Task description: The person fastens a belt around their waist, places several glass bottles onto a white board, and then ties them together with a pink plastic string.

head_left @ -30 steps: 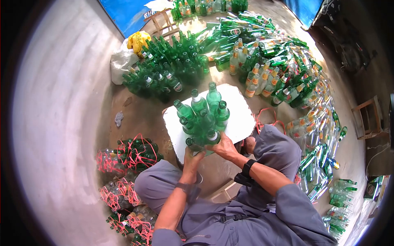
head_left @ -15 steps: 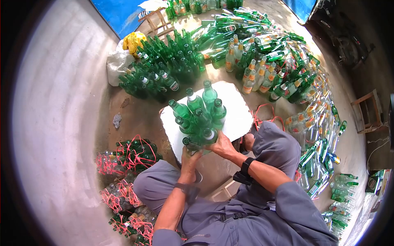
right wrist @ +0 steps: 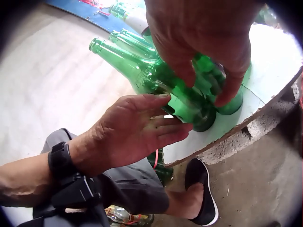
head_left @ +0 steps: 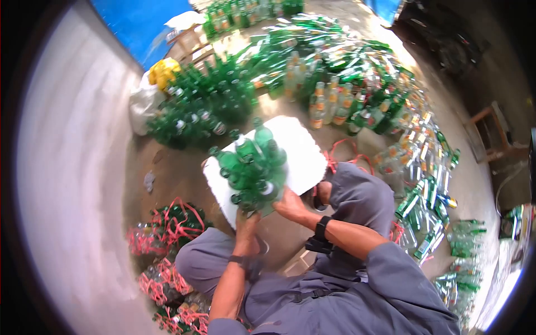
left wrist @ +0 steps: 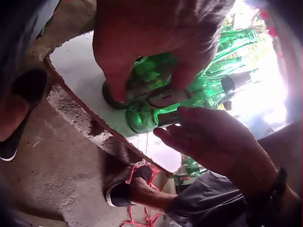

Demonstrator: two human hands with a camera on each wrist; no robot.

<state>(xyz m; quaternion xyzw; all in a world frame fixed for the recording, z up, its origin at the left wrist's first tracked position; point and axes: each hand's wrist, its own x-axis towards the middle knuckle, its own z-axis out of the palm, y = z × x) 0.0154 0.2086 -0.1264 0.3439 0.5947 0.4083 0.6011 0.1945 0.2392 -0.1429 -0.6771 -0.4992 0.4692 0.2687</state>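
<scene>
Several green glass bottles [head_left: 252, 163] stand in a tight cluster on a white-topped slab [head_left: 300, 146]. At the near left of the cluster, my left hand [head_left: 247, 224] holds a bottle low down, and its curled thumb and fingers show in the left wrist view. My right hand [head_left: 294, 207] grips the near right side of the cluster. The right wrist view shows the right hand's thumb and fingers [right wrist: 230, 90] on either side of a bottle near its base. Both palms partly hide the lower bottles.
Green bottles [head_left: 195, 103] stand crowded at the back left. A long heap of green and clear bottles [head_left: 407, 123] curves along the right. Bundles tied with red string [head_left: 176, 220] lie by the left knee. A wooden frame [head_left: 488, 131] leans at far right.
The head view has swung, so the scene sits farther left. The bottle cluster has shifted slightly left on the slab, both hands staying on it. Its necks blur in the current frame.
</scene>
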